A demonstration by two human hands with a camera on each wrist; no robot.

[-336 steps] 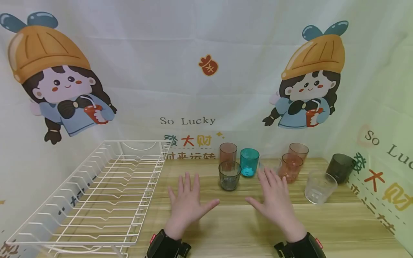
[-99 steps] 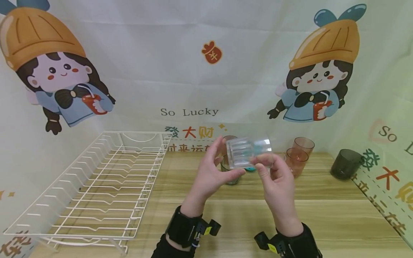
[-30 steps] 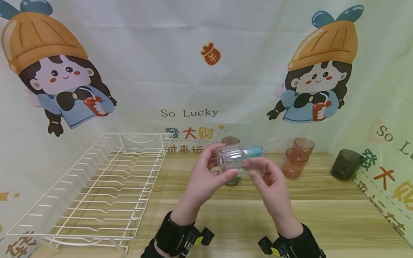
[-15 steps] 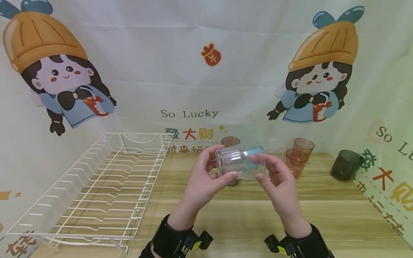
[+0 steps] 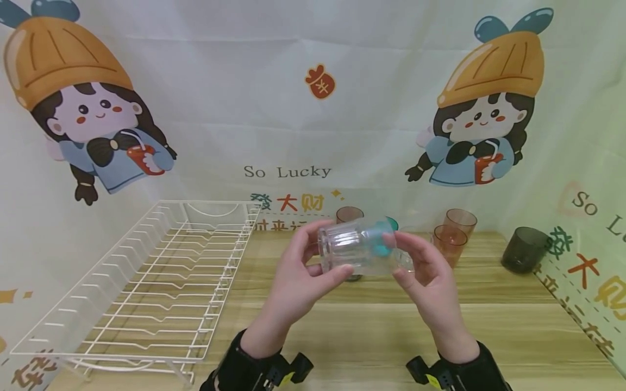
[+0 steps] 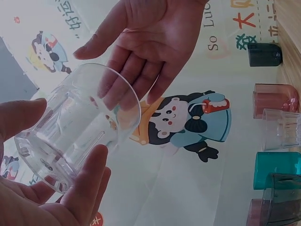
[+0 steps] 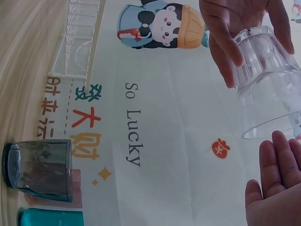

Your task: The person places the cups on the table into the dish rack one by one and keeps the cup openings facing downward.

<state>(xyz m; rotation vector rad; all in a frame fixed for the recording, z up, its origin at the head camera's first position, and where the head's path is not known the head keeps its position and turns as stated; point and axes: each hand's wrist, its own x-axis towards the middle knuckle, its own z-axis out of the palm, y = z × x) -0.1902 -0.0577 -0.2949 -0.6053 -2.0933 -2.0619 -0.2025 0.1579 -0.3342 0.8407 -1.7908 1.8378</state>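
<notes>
A clear drinking glass [image 5: 349, 250] with a fluted lower part is held sideways above the table, its mouth toward the right. My left hand [image 5: 298, 271] grips its base end, thumb on the near side and fingers round the far side. At the rim is my right hand [image 5: 432, 282], fingers extended and thumb apart from them. In the left wrist view the right hand's fingers [image 6: 136, 75] show behind and through the rim of the glass [image 6: 80, 122]. Behind the held glass stand a teal cup [image 6: 277, 170] and a grey glass [image 7: 42, 169], mostly hidden in the head view.
A white wire dish rack [image 5: 122, 358] stands on the left. Toward the back are a pink glass [image 5: 349, 214], two more at the right including a nearer pink glass [image 5: 450, 247], and another clear glass [image 6: 280, 129]. A dark grey glass [image 5: 525, 250] stands at far right.
The clear glass, earlier on the table at right, is now held up. Over the last second the left hand has shifted it slightly left, while the right hand moved right and its fingers spread.
</notes>
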